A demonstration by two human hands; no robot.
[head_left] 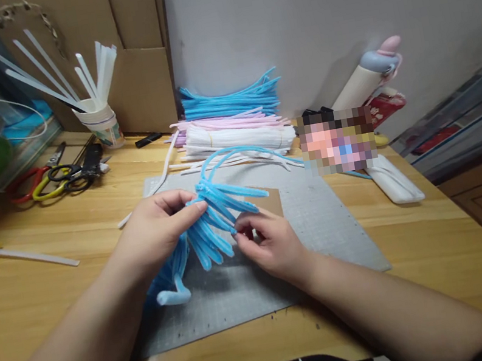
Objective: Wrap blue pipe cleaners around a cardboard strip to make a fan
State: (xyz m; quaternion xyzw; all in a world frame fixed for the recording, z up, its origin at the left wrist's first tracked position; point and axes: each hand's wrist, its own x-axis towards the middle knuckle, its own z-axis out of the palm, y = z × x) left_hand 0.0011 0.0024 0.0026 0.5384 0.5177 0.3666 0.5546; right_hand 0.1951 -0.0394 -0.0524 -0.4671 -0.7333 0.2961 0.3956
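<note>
Head view is showing the thumb and forefinger of the left hand (156,224) pinching the gathered end of a blue pipe-cleaner bunch (210,244), whose loops are fanning out to the right. The thumb and forefinger of the right hand (274,241) are closing together on the tip of one loop; the other fingers are curling inward. The bunch is staying above a grey mat (331,221), between both hands. Below the left hand, a pale blue bent stem (175,296) is sticking out; I cannot tell whether it is joined to the bunch. Behind the mat, white stems (239,141), pink stems (238,120) and blue stems (232,102) are lying in bundles. Farther left, scissors (24,193) are resting near a paper cup (104,131); at right, a bottle (354,84) is leaning.
</note>
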